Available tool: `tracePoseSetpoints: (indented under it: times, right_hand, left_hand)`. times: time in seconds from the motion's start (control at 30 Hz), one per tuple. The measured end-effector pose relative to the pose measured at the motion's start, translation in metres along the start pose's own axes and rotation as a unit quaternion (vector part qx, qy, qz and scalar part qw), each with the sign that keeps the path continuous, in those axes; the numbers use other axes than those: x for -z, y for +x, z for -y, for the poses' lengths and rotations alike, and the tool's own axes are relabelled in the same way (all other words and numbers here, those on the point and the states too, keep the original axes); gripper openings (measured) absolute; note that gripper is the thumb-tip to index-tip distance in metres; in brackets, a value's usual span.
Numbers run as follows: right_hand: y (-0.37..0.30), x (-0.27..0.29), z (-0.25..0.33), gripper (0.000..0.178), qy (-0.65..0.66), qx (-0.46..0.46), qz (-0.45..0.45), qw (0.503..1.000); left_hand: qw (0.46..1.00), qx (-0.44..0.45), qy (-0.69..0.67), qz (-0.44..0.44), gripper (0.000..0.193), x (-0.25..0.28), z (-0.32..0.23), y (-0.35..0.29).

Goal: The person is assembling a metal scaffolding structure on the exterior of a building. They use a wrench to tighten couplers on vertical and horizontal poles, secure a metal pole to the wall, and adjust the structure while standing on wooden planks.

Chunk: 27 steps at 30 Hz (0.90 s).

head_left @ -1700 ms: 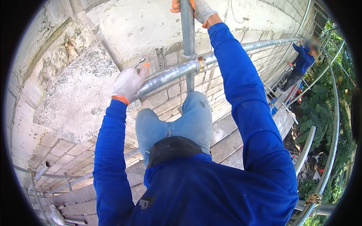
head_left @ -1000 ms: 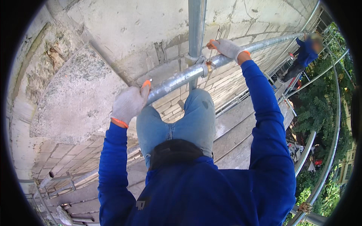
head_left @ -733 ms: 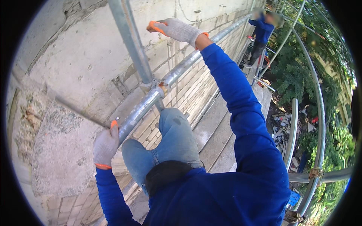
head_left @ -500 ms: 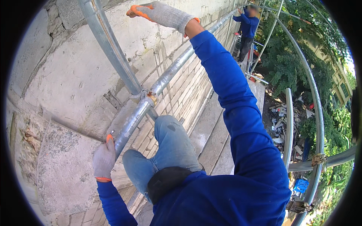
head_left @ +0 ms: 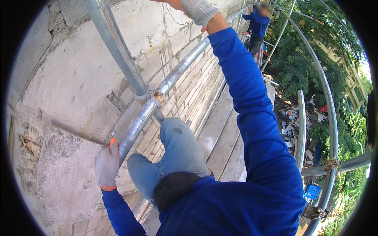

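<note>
My left hand (head_left: 107, 167), in a grey knit glove with orange fingertips, is closed beside the lower end of a slanting galvanized pipe (head_left: 136, 128). A small shiny metal tip (head_left: 112, 135) shows just past its thumb; the rest is hidden. My right hand (head_left: 193, 10), gloved alike, reaches up at the top edge in front of the pale block wall (head_left: 78, 74). Its fingers stretch leftward and are partly cut off by the picture's edge, with nothing visibly held. Below it a thin curved line (head_left: 173, 17), like wire or string, shows against the wall.
An upright scaffold pole (head_left: 116, 47) joins the slanting pipe at a clamp (head_left: 156, 98). Planks (head_left: 220, 135) run along the wall past my bent knees. Farther along stands a co-worker (head_left: 259, 25) in blue. Curved guard pipes (head_left: 330, 102) border the right, above rubble (head_left: 289, 122) and a blue crate (head_left: 312, 192).
My right hand has moved up and to the right, so its fingers now run past the top edge. My left hand stays almost in place beside the pipe.
</note>
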State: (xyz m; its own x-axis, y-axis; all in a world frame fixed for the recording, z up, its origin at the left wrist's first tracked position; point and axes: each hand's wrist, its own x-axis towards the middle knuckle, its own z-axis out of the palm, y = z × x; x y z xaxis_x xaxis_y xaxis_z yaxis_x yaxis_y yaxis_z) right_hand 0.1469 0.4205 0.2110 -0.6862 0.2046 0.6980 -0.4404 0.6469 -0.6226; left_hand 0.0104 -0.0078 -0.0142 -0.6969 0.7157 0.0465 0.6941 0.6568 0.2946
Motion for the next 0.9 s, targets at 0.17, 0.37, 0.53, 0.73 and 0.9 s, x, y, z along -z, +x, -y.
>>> tracePoseSetpoints:
  times: [0.17, 0.37, 0.53, 0.73, 0.9]
  right_hand:
    - [-0.006, -0.001, 0.005, 0.07, -0.243, -0.014, 0.062, 0.968]
    - [-0.092, -0.11, -0.111, 0.07, -0.471, -0.321, 0.272, 0.776]
    - [-0.15, -0.129, -0.179, 0.066, -0.364, -0.299, 0.286, 0.834]
    - [-0.127, -0.102, -0.151, 0.067, -0.136, -0.345, 0.075, 0.926]
    - [-0.09, -0.045, -0.084, 0.076, 0.082, -0.065, -0.018, 0.994]
  left_hand:
    - [0.999, 0.028, 0.029, 0.003, 0.059, -0.004, 0.008, -0.006]
    - [0.999, 0.011, 0.036, -0.001, 0.059, -0.004, 0.0, -0.001]
    - [0.998, 0.029, 0.028, 0.04, 0.06, 0.0, -0.004, -0.015]
    - [1.0, -0.004, 0.013, 0.023, 0.063, -0.01, 0.006, -0.002]
    - [1.0, 0.007, -0.001, 0.008, 0.064, -0.013, 0.009, -0.003]
